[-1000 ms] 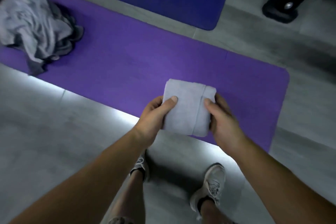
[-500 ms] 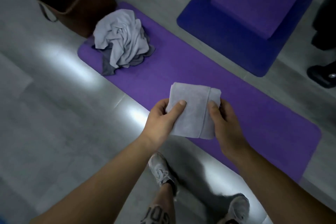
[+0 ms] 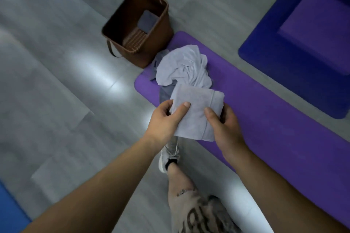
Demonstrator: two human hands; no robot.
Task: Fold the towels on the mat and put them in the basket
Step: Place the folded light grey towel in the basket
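You are gripping a folded grey towel (image 3: 193,113) with your left hand (image 3: 162,121) and right hand (image 3: 225,128), thumbs pinching on top, above the purple mat (image 3: 265,119); brown basket (image 3: 162,30) nearby.

One wide-angle view from the person's head faces forward and steeply down, close over the left hand (image 3: 162,121) and right hand (image 3: 225,128) at centre; the mat (image 3: 265,119) runs off right, the basket (image 3: 161,43) stands farther ahead on the floor (image 3: 56,100)

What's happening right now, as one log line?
left hand, right hand: holding folded towel | towel pile: unfolded on mat | basket: beside mat
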